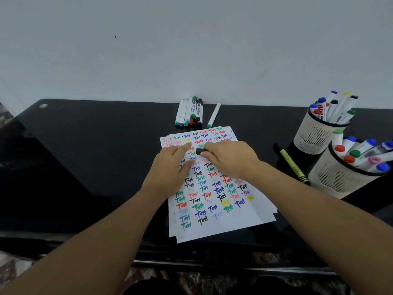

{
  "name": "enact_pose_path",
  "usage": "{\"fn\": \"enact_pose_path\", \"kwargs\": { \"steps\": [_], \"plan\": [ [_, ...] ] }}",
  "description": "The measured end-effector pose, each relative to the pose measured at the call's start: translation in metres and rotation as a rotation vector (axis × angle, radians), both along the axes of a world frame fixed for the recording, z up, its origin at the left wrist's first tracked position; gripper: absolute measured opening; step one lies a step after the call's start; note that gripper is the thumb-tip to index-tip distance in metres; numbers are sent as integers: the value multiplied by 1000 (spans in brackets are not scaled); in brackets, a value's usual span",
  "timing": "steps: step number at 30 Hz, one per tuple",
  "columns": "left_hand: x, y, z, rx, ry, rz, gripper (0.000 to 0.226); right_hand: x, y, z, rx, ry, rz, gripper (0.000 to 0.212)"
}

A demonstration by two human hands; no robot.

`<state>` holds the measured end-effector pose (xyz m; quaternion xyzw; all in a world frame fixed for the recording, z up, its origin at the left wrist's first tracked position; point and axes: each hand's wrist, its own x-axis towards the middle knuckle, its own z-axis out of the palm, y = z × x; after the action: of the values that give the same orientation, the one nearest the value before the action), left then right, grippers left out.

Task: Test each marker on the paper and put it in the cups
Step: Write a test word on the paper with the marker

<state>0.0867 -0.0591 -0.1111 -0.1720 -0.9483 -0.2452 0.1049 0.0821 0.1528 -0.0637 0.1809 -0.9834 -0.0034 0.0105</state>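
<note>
A stack of white paper (231, 220) covered with coloured "Test" marks lies on the black table (85, 156). My left hand (170, 169) rests flat on the paper's left side, fingers apart. My right hand (229, 158) is closed around a black marker (200, 151); only its dark end shows past my fingers, over the upper paper. A bunch of several markers (190, 112) lies beyond the paper by the wall, with a single white marker (213, 116) beside it. Two cream mesh cups, the far cup (312, 135) and the near cup (333, 177), stand at the right, both holding several markers.
A yellow-green pen (294, 167) lies on the table between the paper and the near cup. The white wall (191, 50) runs along the table's far edge. The table's front edge is near my forearms, with patterned floor below.
</note>
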Motion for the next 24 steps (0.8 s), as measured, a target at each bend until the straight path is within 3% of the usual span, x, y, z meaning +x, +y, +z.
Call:
{"fn": "enact_pose_path", "kwargs": {
  "steps": [12,16,18,22,24],
  "plan": [
    [1,-4,-1,-31,76,-119,35,5,-1,-2,27,2,47,42],
    [1,-2,1,-8,28,-78,38,13,10,2,-316,-47,-57,28],
    [1,-2,1,-9,19,-86,38,14,19,4,-482,-79,-110,27],
    [1,-3,2,-10,25,-90,38,14,34,-3,-1034,-153,-317,34],
    [1,-3,1,-6,32,-88,38,16,40,-9,-1163,-175,-343,35]
  ]
}}
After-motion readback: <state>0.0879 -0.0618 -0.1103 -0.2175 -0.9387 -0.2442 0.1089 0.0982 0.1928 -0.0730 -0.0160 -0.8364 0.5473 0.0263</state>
